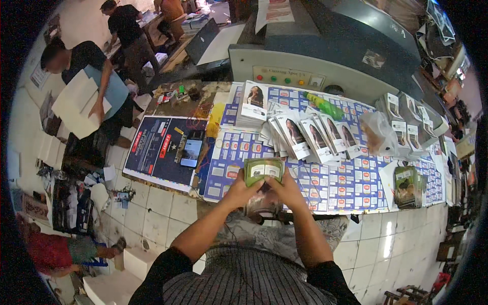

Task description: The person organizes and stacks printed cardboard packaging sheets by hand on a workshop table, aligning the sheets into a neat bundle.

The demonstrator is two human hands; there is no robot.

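Between my two hands is a green printed stack [263,165] of flat cards or folded cartons with white panels, held over the table's front edge. My left hand [241,191] grips its left side, and my right hand [287,190] grips its right side, with the thumbs near each other on top. Beyond it, white flat cartons [295,136] with a picture of long dark hair lie fanned out, beside a neat stack [252,104] of the same kind. A similar green stack [405,185] rests at the table's right.
Printed blue-and-white sheets [356,175] cover the table. A phone [191,151] lies on a dark poster [157,147] at left. A green bottle [324,105], a plastic bag [378,133] and a grey machine [325,66] are farther back. At left, a person [84,84] carries paper sheets.
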